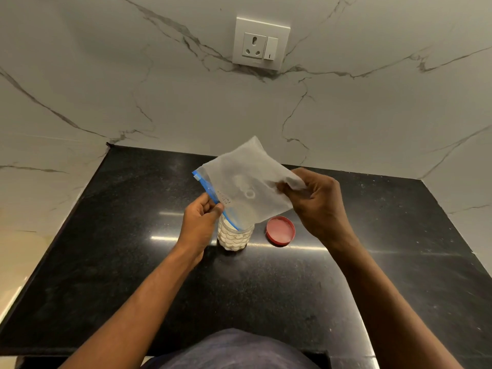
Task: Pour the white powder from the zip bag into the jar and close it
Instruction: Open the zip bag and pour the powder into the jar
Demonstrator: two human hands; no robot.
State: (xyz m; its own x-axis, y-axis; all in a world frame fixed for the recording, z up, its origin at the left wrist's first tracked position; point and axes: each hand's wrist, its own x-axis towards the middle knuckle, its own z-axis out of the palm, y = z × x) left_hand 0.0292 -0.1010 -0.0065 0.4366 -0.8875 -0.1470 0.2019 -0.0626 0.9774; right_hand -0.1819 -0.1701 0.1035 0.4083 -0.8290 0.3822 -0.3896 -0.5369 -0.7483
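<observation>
A clear zip bag [245, 182] with a blue zip strip hangs tilted over a small clear jar [234, 239] that stands on the black counter [133, 262]. The bag's zip corner dips into the jar's mouth. White powder fills most of the jar, and the bag looks dusty and nearly flat. My left hand [201, 225] pinches the blue zip edge just left of the jar. My right hand [316, 206] grips the bag's raised bottom corner, up and to the right. The red lid [280, 230] lies upside down on the counter right of the jar.
A marble wall rises behind the counter, with a white socket and switch [259, 43] high up. The counter's left edge runs diagonally, and its front edge lies near my body.
</observation>
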